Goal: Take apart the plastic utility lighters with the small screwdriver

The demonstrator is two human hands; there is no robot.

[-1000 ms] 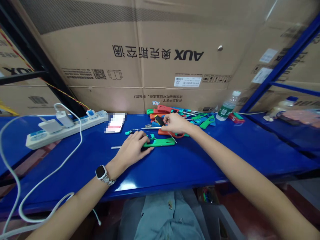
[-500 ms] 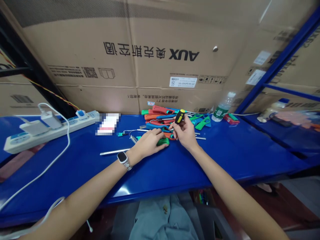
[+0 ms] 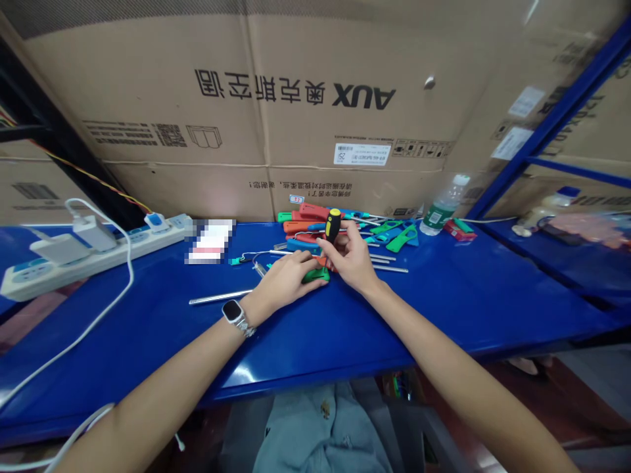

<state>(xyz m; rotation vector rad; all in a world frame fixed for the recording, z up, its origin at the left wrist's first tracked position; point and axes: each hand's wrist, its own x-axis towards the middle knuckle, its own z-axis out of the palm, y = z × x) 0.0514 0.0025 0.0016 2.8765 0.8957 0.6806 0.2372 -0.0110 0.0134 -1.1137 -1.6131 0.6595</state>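
While the left hand (image 3: 283,279) holds a green lighter (image 3: 318,275), the right hand (image 3: 355,259) grips a black-and-yellow screwdriver (image 3: 333,225) near it.

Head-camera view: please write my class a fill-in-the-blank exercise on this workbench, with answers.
The right hand's grip holds a black and ____ screwdriver.
The left hand's grip is on a ____ plastic handle.
The watch is on the ____ wrist.
The green-labelled bottle has a ____ cap.

Missing words: yellow; green; left; white.
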